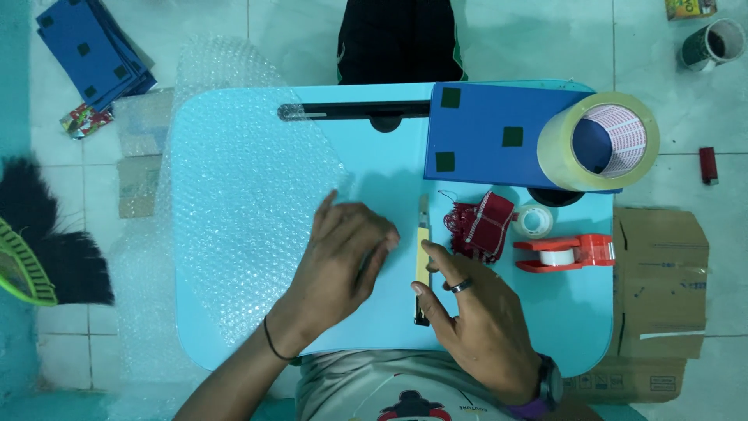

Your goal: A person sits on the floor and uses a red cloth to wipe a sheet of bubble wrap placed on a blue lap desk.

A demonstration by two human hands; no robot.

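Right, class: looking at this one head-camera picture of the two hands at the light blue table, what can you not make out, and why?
- Head view: the lower part of the yellow utility knife is covered by the right hand.
- What lies under the left hand is hidden by the palm.
- The red fabric bundle is too crumpled to identify.
- The green basket is cut off by the left edge.

Light blue tray table point(374, 168) on a tiled floor point(530, 39). On it: bubble wrap point(241, 203) (overhanging left edge), blue card point(487, 132), big tape roll point(600, 140), small tape roll point(534, 221), red dispenser point(565, 252), red fabric point(481, 224), knife point(422, 261), black bar point(354, 111).
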